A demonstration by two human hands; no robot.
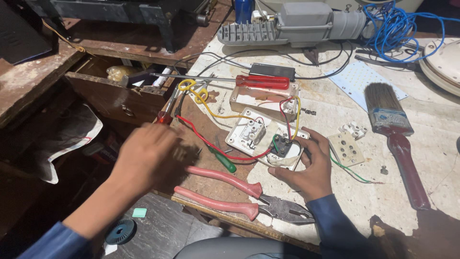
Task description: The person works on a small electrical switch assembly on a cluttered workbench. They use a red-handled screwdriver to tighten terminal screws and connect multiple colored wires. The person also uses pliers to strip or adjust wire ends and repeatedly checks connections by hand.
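1. Head view looks down on a messy workbench [431,192]. The right hand [311,168] rests on a white switch plate [263,139] lying face-down near the middle of the bench, with its wired back up.
2. Right-hand fingers are curled loosely round the plate's near right corner, thumb at the lower edge, more steadying it than gripping hard.
3. Left hand [148,153] is blurred, hovering over the brown board at the bench's left edge, just beside a green-handled screwdriver [221,160]. Can't tell how far its fingers are open or whether it holds anything.
4. Handling guess: the plate looks like light, stiff, thin plastic, a bit brittle at the corners. I'd hold it by the rim, not by the black socket block [281,144] or the wires.
5. Red wire [211,144] and yellow wire [215,112] run off its left side toward the drawer, so it's tethered and won't lift freely.
6. Long axis runs diagonally, from upper left to lower right, with the socket block at the lower right end next to the right hand.
7. Nearby: pink-handled pliers [239,194] just in front of the plate, red screwdriver [263,81] on a white back box [261,98] behind it, paintbrush [395,139] well off to the right.
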